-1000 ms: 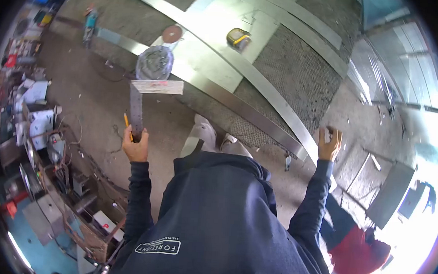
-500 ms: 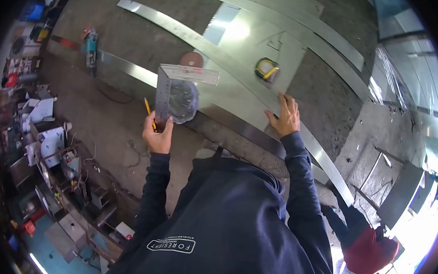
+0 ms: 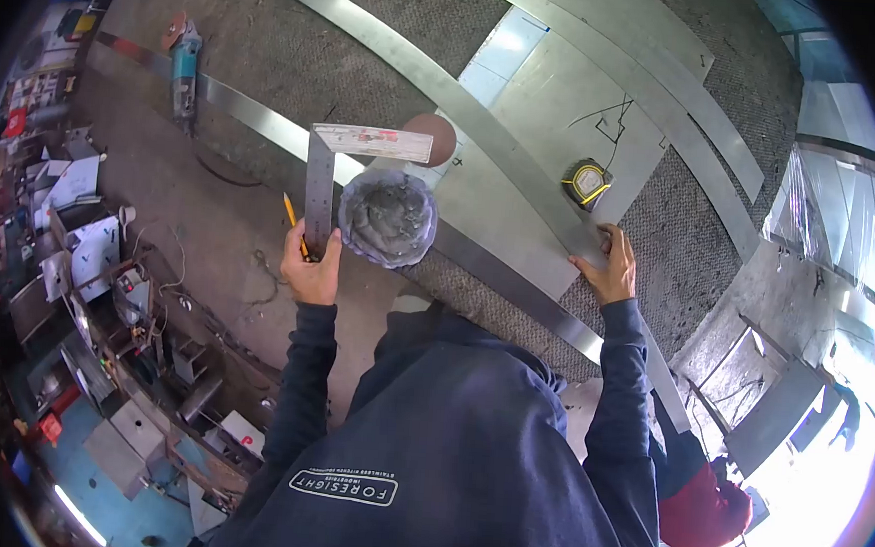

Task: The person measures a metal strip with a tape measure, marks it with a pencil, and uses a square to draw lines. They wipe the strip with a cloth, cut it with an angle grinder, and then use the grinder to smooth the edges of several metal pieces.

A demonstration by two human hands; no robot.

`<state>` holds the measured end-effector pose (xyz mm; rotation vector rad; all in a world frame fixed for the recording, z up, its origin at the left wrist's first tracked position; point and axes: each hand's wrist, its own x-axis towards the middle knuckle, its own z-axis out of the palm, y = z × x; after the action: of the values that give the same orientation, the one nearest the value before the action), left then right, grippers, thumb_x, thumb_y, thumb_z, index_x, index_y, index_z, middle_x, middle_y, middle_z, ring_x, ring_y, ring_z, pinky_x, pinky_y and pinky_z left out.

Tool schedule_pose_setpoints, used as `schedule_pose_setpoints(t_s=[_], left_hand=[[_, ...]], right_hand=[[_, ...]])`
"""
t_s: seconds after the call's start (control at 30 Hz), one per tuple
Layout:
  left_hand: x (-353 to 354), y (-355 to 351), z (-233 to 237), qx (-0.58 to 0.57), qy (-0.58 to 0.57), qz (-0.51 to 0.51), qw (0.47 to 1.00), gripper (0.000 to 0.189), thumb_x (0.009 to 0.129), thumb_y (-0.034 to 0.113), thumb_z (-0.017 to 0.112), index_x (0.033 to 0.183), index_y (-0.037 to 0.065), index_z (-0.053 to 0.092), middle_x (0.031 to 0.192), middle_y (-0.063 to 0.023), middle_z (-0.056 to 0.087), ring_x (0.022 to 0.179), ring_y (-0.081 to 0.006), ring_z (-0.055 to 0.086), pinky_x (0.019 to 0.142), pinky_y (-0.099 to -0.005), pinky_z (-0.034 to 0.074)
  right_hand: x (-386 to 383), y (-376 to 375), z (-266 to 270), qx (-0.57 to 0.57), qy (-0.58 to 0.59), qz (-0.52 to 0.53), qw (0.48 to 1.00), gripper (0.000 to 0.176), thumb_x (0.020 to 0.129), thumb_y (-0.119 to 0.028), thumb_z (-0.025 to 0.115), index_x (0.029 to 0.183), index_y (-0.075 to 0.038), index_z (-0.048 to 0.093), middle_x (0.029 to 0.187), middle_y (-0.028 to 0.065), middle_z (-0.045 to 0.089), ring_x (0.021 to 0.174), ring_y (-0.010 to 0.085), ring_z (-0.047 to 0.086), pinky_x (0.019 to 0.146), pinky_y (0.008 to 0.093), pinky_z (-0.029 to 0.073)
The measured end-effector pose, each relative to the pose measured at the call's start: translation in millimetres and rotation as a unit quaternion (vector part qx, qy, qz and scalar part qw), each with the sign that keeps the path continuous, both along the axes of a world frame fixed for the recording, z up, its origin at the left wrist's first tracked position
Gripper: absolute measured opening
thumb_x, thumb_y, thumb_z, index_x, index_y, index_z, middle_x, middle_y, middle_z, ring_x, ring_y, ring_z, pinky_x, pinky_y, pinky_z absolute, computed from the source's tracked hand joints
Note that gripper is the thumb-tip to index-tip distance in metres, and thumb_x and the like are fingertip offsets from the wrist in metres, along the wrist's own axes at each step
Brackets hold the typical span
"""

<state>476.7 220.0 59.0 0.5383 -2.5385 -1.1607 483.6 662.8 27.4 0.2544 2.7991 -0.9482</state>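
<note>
My left hand is closed around the lower end of the blade of a try square, whose stock points right at the top. A yellow pencil sticks up from the same hand. My right hand grips a long metal strip, thumb on one edge and fingers on the other. The strip lies across a metal sheet with dark lines drawn on it. Just beyond my right hand is a black and yellow tape measure. Beside the square rests a round grey plastic-wrapped bundle.
A reddish-brown disc lies by the square's stock. At the left, an angle grinder rests beside another metal strip. A person in a red top is at the lower right. Cluttered metal parts fill the lower left.
My right hand has closed from a flat, spread pose onto the metal strip. The view has shifted, so the sheet and tape measure appear further right. My left hand keeps the square and pencil.
</note>
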Motion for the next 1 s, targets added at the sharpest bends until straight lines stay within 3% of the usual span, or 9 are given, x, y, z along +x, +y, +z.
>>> schedule_pose_setpoints(t_s=[0.2,0.33,0.47,0.53,0.6,0.7,0.9,0.97,1.0], left_hand=[[12.0,26.8,7.3,0.008,-0.011,-0.012,1.000,0.039,0.076,0.012,0.079,0.109,-0.002,0.061,0.090,-0.0073,0.065,0.079,-0.0160,0.061,0.073,-0.0298,0.049],[17.4,46.8,6.9,-0.044,-0.007,-0.051,0.998,0.043,0.072,0.013,0.080,0.108,-0.002,0.061,0.085,-0.0097,0.062,0.073,-0.0208,0.060,0.069,-0.0312,0.049],[15.0,72.9,24.4,-0.057,-0.024,-0.138,0.989,0.045,0.071,0.012,0.080,0.109,-0.003,0.062,0.090,-0.0116,0.063,0.074,-0.0215,0.060,0.071,-0.0305,0.049],[16.5,80.0,26.5,-0.057,-0.019,-0.191,0.980,0.044,0.070,0.012,0.080,0.108,-0.002,0.063,0.090,-0.0153,0.063,0.075,-0.0281,0.063,0.070,-0.0329,0.051],[19.0,82.0,22.1,-0.061,-0.038,-0.198,0.978,0.045,0.069,0.013,0.080,0.109,-0.001,0.063,0.086,-0.0139,0.061,0.071,-0.0269,0.060,0.065,-0.0327,0.049],[21.5,78.8,9.5,-0.060,-0.044,-0.207,0.976,0.046,0.069,0.014,0.079,0.110,0.001,0.063,0.085,-0.0127,0.060,0.067,-0.0260,0.058,0.061,-0.0328,0.048],[2.0,70.1,5.5,-0.055,-0.034,-0.237,0.969,0.046,0.071,0.016,0.079,0.112,0.001,0.064,0.095,-0.0149,0.064,0.077,-0.0293,0.065,0.068,-0.0345,0.052],[-8.9,71.7,-0.7,-0.050,-0.037,-0.262,0.963,0.046,0.072,0.016,0.079,0.113,0.002,0.064,0.097,-0.0150,0.064,0.078,-0.0304,0.065,0.068,-0.0356,0.052],[-14.1,74.2,-2.7,-0.043,-0.028,-0.274,0.960,0.046,0.073,0.016,0.079,0.114,0.003,0.064,0.099,-0.0150,0.064,0.078,-0.0315,0.065,0.068,-0.0370,0.053]], right_hand=[[-1.3,2.8,0.5,0.068,0.044,0.119,0.990,0.066,0.063,-0.030,0.084,0.117,-0.006,0.054,0.099,0.0138,0.062,0.095,0.0323,0.058,0.084,0.0421,0.047],[-13.5,-16.4,7.3,0.012,0.076,0.089,0.993,0.056,0.067,-0.031,0.082,0.107,-0.001,0.057,0.093,0.0151,0.064,0.084,0.0355,0.060,0.076,0.0426,0.049],[-27.0,-8.2,-4.3,-0.098,-0.074,0.101,0.987,0.051,0.081,-0.046,0.071,0.106,-0.004,0.058,0.087,0.0148,0.064,0.071,0.0277,0.060,0.068,0.0368,0.050],[-46.2,-3.4,-18.4,-0.164,-0.176,0.102,0.965,0.055,0.085,-0.055,0.064,0.106,-0.004,0.057,0.087,0.0137,0.065,0.065,0.0233,0.058,0.066,0.0333,0.050],[-64.1,-0.9,-29.8,-0.319,-0.367,0.049,0.872,0.068,0.090,-0.068,0.047,0.113,-0.005,0.061,0.098,0.0125,0.065,0.073,0.0159,0.055,0.067,0.0281,0.048],[-89.8,-38.8,20.4,-0.317,-0.342,0.107,0.878,0.078,0.090,-0.073,0.039,0.119,-0.004,0.063,0.110,0.0118,0.063,0.085,0.0165,0.058,0.072,0.0272,0.049],[-113.7,-71.6,-25.7,-0.397,-0.406,0.121,0.814,0.090,0.087,-0.075,0.043,0.136,0.001,0.048,0.121,0.0163,0.059,0.104,0.0207,0.059,0.086,0.0327,0.050],[-118.7,-81.4,-8.1,-0.491,-0.353,0.069,0.794,0.083,0.089,-0.069,0.047,0.130,0.002,0.051,0.111,0.0145,0.061,0.094,0.0178,0.062,0.081,0.0306,0.052],[-128.7,-72.4,-6.7,-0.519,-0.420,0.119,0.735,0.064,0.092,-0.059,0.051,0.120,-0.001,0.053,0.105,0.0089,0.061,0.090,0.0143,0.062,0.079,0.0279,0.052]])
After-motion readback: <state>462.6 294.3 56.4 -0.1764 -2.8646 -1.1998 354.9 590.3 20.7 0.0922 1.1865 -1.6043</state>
